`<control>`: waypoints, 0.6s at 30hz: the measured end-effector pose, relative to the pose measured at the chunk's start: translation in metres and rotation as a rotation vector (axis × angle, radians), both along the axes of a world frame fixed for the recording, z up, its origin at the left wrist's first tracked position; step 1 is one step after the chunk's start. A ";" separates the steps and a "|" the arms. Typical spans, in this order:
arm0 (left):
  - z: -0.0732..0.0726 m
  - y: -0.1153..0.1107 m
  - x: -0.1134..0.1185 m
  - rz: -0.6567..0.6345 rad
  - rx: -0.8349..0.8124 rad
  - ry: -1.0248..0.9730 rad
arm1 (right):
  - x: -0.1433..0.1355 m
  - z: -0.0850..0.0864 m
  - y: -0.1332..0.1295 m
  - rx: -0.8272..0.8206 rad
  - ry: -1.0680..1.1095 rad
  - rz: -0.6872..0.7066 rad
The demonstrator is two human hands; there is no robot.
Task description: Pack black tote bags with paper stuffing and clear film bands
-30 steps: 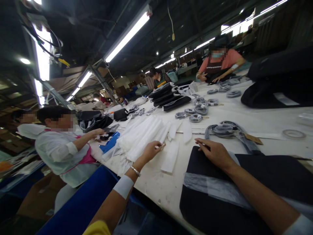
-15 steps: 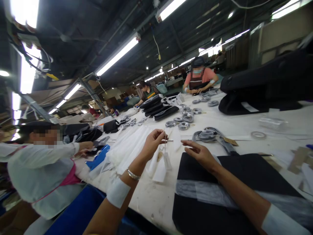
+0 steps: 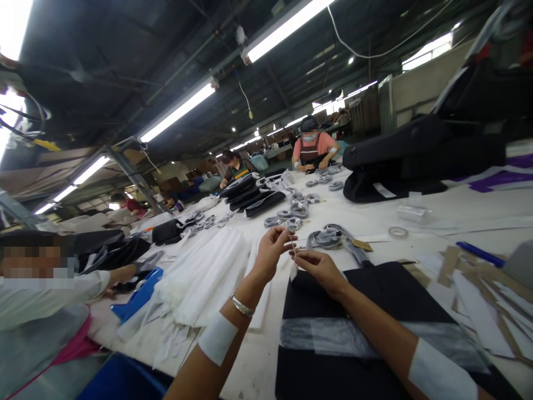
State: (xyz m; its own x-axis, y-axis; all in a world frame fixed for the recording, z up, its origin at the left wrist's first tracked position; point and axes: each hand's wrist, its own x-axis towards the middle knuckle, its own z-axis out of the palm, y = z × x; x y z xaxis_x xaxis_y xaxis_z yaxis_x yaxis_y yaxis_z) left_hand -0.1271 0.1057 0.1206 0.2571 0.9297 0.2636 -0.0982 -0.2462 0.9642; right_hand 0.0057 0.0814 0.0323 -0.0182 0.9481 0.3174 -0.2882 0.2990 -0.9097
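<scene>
My left hand [image 3: 275, 248] is closed, its thumb and forefinger pinching a thin pale cord [image 3: 292, 240]. Just right of it, my right hand [image 3: 322, 269] is closed too, its fingertips pressed together at the lower part of the same cord. A small pale piece [image 3: 293, 272] hangs below the fingers. Under my right hand and forearm lies a flat black fabric piece [image 3: 358, 366] with a clear plastic band [image 3: 345, 336] across it. Coiled grey cords [image 3: 328, 238] rest just beyond my hands.
White sheets [image 3: 208, 272] are stacked left of my forearm. A person [image 3: 50, 311] works at the left, beside a blue object [image 3: 139, 294]. Folded black pieces [image 3: 254, 194], a large black item [image 3: 391, 150], a tape roll [image 3: 398, 232] and a blue pen [image 3: 480, 254] lie on the table.
My hands have come together, and my right fingers have closed at the cord. The view has turned to the right. White strips and a tag near my left hand have gone from there.
</scene>
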 end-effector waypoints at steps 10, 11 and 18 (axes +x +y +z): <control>-0.021 0.006 -0.010 -0.084 0.041 0.309 | 0.005 -0.003 0.005 0.002 -0.077 -0.116; -0.022 0.006 -0.012 -0.104 0.029 0.306 | 0.005 -0.004 0.005 0.004 -0.082 -0.126; -0.036 0.010 -0.018 -0.023 0.044 0.271 | 0.005 -0.008 0.009 0.012 -0.098 -0.157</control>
State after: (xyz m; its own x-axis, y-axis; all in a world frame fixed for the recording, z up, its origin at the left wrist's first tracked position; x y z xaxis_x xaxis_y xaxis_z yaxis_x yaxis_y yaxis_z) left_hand -0.1446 0.1160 0.0846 0.3445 0.9122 0.2219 0.1562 -0.2888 0.9446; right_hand 0.0112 0.0902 0.0239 0.0986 0.9378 0.3330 -0.1473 0.3447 -0.9271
